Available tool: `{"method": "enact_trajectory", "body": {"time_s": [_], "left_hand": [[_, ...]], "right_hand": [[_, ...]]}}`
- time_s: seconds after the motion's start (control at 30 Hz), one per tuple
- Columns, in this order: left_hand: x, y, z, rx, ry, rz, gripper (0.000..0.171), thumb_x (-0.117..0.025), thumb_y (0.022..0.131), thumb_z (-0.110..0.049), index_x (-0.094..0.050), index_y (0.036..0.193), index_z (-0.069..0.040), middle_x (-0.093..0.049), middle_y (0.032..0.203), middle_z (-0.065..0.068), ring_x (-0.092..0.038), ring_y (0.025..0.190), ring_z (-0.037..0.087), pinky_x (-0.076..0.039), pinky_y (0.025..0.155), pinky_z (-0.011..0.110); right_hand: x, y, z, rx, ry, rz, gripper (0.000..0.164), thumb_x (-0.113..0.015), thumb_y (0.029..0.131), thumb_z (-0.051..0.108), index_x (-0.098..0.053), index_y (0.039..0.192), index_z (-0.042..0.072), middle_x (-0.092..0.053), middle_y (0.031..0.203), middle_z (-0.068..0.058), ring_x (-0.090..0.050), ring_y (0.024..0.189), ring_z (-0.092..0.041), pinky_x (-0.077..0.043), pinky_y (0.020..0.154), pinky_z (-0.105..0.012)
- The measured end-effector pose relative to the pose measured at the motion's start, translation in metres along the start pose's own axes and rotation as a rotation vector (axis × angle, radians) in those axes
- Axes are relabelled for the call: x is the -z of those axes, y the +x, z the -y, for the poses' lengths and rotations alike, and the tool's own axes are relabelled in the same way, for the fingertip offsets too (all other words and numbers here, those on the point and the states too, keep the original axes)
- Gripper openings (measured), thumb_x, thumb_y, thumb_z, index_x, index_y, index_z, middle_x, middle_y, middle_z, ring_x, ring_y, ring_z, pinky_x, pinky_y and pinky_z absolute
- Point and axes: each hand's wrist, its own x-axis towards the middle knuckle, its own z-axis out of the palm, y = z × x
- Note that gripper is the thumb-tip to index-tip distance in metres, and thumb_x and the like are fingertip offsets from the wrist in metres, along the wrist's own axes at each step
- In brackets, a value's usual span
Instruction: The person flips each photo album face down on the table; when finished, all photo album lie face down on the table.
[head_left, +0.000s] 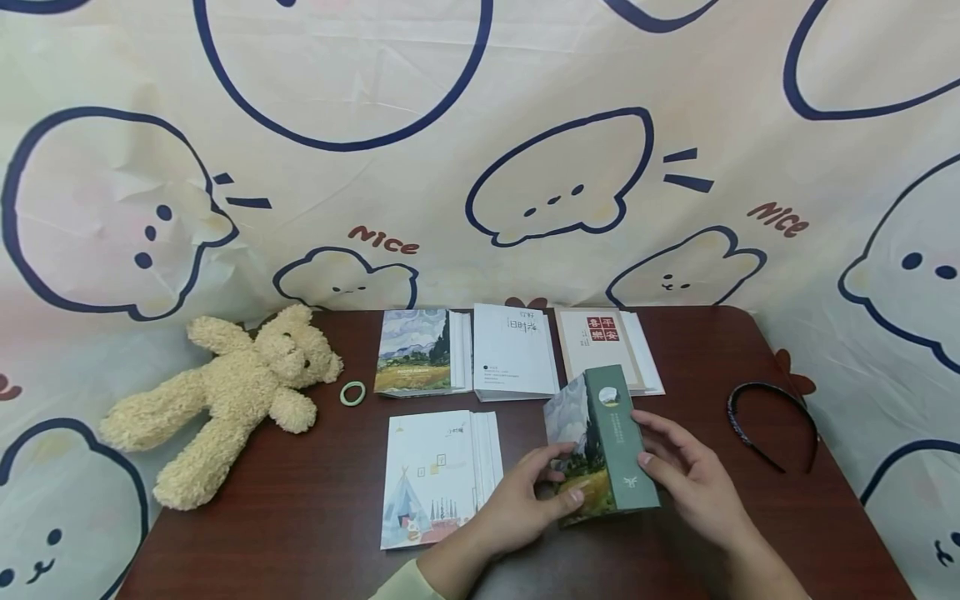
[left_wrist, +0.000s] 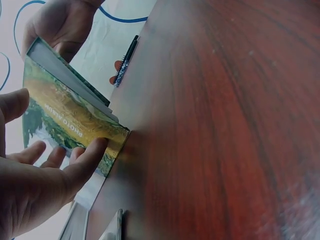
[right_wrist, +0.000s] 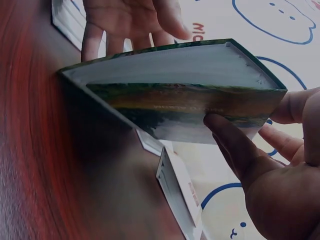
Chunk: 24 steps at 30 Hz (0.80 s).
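Left hand (head_left: 527, 497) and right hand (head_left: 697, 477), fingers partly curled, together held a landscape-painted photo album (head_left: 602, 442), tilted, just right of the tent-illustrated booklet (head_left: 422, 492). Light, even pressure from both sides seemed wise, lest the covers splay.

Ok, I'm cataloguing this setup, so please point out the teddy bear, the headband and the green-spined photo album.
Teddy bear (head_left: 243, 387): head view, on its belly.
Headband (head_left: 731, 414): head view, on the band's curved left side.
Green-spined photo album (head_left: 618, 446): head view, on its spine.
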Motion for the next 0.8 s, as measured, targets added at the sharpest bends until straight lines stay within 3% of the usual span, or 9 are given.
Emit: {"method": "enact_trajectory", "body": {"time_s": [0.27, 0.53, 0.73, 0.8], "left_hand": [[-0.003, 0.0, 0.0, 0.025, -0.017, 0.022, 0.058, -0.075, 0.097, -0.032, -0.054, 0.15, -0.023, -0.054, 0.148, 0.004, -0.06, 0.126, 0.03, -0.052, 0.099, 0.043], [-0.004, 0.002, 0.004, 0.05, -0.046, 0.049, 0.061, -0.076, 0.096, -0.031, -0.053, 0.151, -0.021, -0.058, 0.147, 0.003, -0.059, 0.128, 0.026, -0.052, 0.094, 0.03], [-0.004, 0.001, 0.003, 0.08, -0.051, 0.064, 0.064, -0.076, 0.096, -0.031, -0.051, 0.152, -0.018, -0.057, 0.149, 0.004, -0.058, 0.129, 0.025, -0.052, 0.099, 0.033], [-0.004, 0.001, 0.002, 0.093, -0.048, 0.067, 0.064, -0.076, 0.095, -0.032, -0.051, 0.152, -0.019, -0.056, 0.149, 0.003, -0.057, 0.13, 0.024, -0.051, 0.1, 0.034]], "right_hand": [[0.009, -0.003, -0.004, -0.064, -0.011, -0.028, 0.05, -0.059, 0.106, 0.007, -0.045, 0.152, -0.003, -0.064, 0.136, -0.006, -0.065, 0.118, -0.005, -0.062, 0.076, -0.035], [0.018, -0.005, -0.014, -0.2, -0.112, -0.076, 0.05, -0.061, 0.107, 0.014, -0.047, 0.152, -0.001, -0.051, 0.147, -0.03, -0.061, 0.116, 0.006, -0.06, 0.082, -0.029], [0.022, -0.003, -0.02, -0.265, -0.229, -0.091, 0.054, -0.066, 0.105, 0.022, -0.048, 0.153, 0.004, -0.05, 0.15, -0.026, -0.056, 0.113, 0.013, -0.058, 0.083, -0.024], [0.023, -0.003, -0.022, -0.278, -0.258, -0.088, 0.056, -0.067, 0.104, 0.025, -0.048, 0.153, 0.005, -0.049, 0.151, -0.024, -0.059, 0.117, 0.007, -0.057, 0.084, -0.022]]}}
